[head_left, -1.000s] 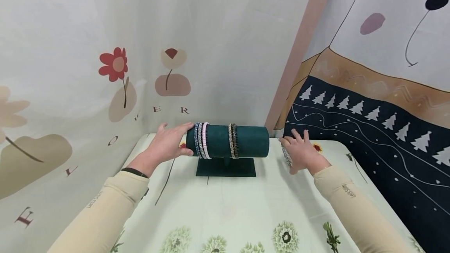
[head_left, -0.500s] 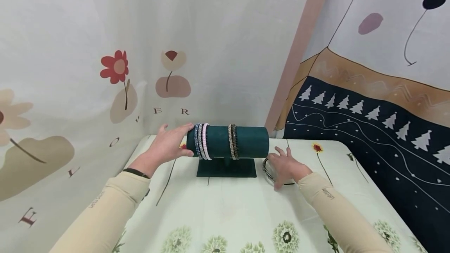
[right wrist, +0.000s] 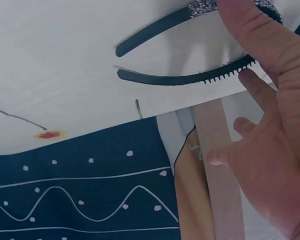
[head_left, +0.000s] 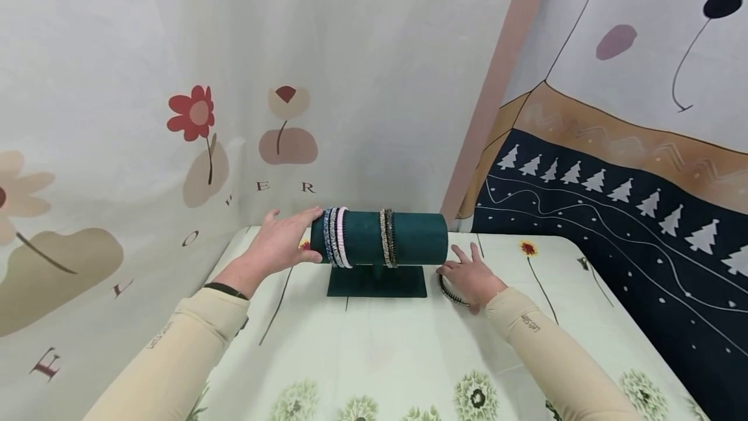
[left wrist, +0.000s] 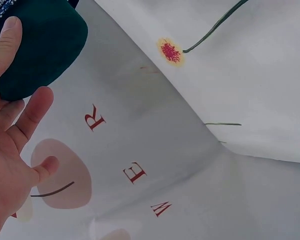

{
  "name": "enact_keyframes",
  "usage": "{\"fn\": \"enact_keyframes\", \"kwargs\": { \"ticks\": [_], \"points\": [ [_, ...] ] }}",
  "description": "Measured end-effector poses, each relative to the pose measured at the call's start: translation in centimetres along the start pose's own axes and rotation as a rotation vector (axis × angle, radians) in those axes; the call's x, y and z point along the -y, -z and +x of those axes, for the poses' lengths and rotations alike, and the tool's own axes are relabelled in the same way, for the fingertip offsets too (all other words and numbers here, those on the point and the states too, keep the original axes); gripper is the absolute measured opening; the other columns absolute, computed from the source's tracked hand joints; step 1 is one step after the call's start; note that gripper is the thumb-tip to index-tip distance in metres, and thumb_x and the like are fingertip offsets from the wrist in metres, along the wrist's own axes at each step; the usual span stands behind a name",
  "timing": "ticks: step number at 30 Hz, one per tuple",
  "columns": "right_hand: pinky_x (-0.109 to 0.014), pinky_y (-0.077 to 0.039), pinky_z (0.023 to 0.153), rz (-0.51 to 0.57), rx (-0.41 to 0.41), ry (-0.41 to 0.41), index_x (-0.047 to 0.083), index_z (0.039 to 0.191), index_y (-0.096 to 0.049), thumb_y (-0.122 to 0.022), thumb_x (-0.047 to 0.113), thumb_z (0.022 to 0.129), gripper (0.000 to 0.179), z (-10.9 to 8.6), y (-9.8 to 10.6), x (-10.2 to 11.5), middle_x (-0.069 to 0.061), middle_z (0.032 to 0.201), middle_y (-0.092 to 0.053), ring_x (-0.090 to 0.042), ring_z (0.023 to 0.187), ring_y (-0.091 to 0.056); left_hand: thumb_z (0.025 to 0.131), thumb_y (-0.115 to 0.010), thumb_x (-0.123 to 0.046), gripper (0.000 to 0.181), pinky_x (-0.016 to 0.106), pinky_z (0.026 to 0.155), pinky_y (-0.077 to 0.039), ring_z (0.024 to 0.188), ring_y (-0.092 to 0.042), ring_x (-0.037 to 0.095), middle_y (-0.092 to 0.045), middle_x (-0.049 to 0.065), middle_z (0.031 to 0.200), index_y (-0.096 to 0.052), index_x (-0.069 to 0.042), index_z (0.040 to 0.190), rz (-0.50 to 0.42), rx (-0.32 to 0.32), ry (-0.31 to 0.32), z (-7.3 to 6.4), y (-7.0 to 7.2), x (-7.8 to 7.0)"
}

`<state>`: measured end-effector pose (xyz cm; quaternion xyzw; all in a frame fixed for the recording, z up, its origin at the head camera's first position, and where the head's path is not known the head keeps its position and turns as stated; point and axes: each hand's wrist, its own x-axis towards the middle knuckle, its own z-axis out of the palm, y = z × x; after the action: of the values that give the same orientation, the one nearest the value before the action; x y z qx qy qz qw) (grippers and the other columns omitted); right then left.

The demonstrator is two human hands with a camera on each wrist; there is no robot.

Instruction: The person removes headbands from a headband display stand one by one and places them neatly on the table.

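Observation:
A dark green velvet headband stand (head_left: 417,239) stands at the table's back, its roll lying sideways. My left hand (head_left: 276,245) grips the roll's left end, thumb at the front and index finger over the top. Beside that thumb sit a blue glittery headband (head_left: 329,239), a dark silvery one and a pink headband (head_left: 342,242). A beige glittery headband (head_left: 384,239) and a dark one sit near the roll's middle. Right of the base, my right hand (head_left: 467,280) holds a dark toothed headband (right wrist: 165,80) with glitter, between thumb and a finger, its open ends pointing away from the palm.
A pale table (head_left: 374,343) with printed flowers spreads in front of the stand. A white printed curtain (head_left: 374,83) hangs close behind. To the right hangs a navy cloth (head_left: 584,213) with white trees.
My right hand has come left and down with the headband, towards the right side of the stand's base. The left hand has stayed on the roll's end.

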<state>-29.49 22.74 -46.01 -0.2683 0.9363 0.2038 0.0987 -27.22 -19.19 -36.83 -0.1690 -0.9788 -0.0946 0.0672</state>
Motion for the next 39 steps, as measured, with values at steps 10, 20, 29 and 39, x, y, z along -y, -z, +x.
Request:
{"fn": "enact_keyframes", "kwargs": {
  "ticks": [10,20,29,39],
  "points": [
    [-0.079,-0.019,0.127,0.002,-0.022,-0.004,0.023,0.156,-0.054,-0.105,0.013,0.065,0.105,-0.2,-0.2,-0.3,-0.006,0.165,-0.053,-0.044,0.163,-0.028,0.082,-0.093,-0.042,0.106,0.074,0.130,-0.014,0.153,-0.049,0.038,-0.044,0.015,0.170,-0.037,-0.011,0.167,-0.018,0.003,-0.002,-0.1,-0.1,0.1],
    [-0.063,-0.054,0.109,0.601,-0.214,-0.274,0.008,0.158,-0.049,-0.081,0.032,0.096,0.074,-1.3,1.6,-3.2,-0.021,0.154,-0.060,-0.043,0.137,-0.061,0.083,-0.092,-0.041,0.106,0.074,0.129,-0.017,0.155,-0.046,0.039,-0.039,0.014,0.173,-0.034,-0.011,0.168,-0.063,0.022,0.004,-0.1,-0.3,0.0],
    [-0.066,-0.046,0.117,0.793,-0.614,-0.286,0.011,0.163,-0.043,-0.064,0.051,0.106,0.073,-1.5,7.4,-3.3,-0.019,0.159,-0.055,-0.045,0.144,-0.050,0.083,-0.093,-0.038,0.106,0.074,0.130,-0.017,0.154,-0.046,0.040,-0.040,0.015,0.172,-0.035,-0.010,0.167,-0.061,0.022,0.011,-0.1,0.0,0.0],
    [-0.068,-0.027,0.127,0.438,-0.493,0.017,0.028,0.169,-0.033,-0.089,0.076,0.069,0.123,1.1,12.7,2.9,-0.010,0.173,-0.036,-0.042,0.157,-0.027,0.083,-0.092,-0.039,0.106,0.075,0.129,-0.019,0.155,-0.046,0.039,-0.040,0.015,0.172,-0.035,-0.010,0.167,-0.047,0.022,0.002,0.0,0.0,0.0]
  ]
}}
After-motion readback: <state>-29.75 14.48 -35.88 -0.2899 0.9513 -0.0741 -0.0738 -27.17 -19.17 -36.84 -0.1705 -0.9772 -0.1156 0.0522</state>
